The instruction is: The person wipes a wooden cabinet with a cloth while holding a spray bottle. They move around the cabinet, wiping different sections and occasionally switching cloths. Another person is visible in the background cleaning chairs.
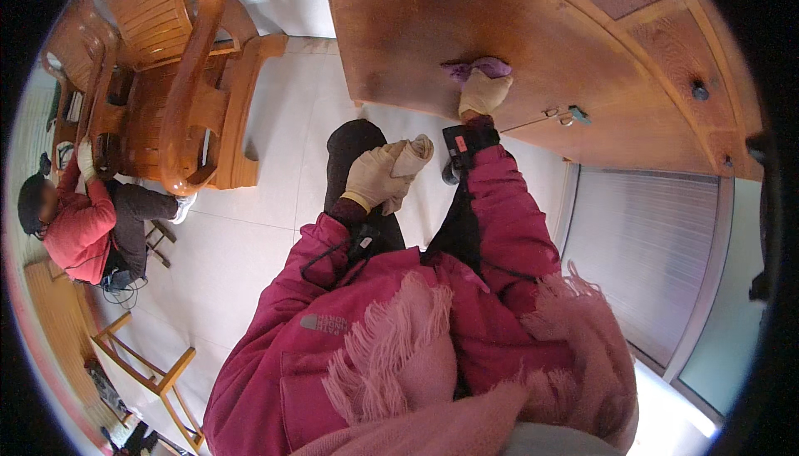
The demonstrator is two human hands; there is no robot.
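Observation:
My right hand (484, 94), in a cream work glove, is closed on a purple cloth (491, 66) and presses it to the upright wooden face of a brown cabinet (399, 32). Over my knee, my left hand (372, 175) wears the same kind of glove. Its fingers wrap round a folded beige cloth (414, 156), whose loose end hangs down. To the right of my right hand, a key with a green tag (578, 115) sits at the cabinet's lock.
Wooden armchairs (179, 106) stand at the left. Beside them a co-worker in a red top (79, 227) sits low, one gloved hand on a chair. A wooden stool (154, 381) is at the lower left. Pale tiles (279, 190) cover the floor. A translucent panel (641, 240) stands at the right.

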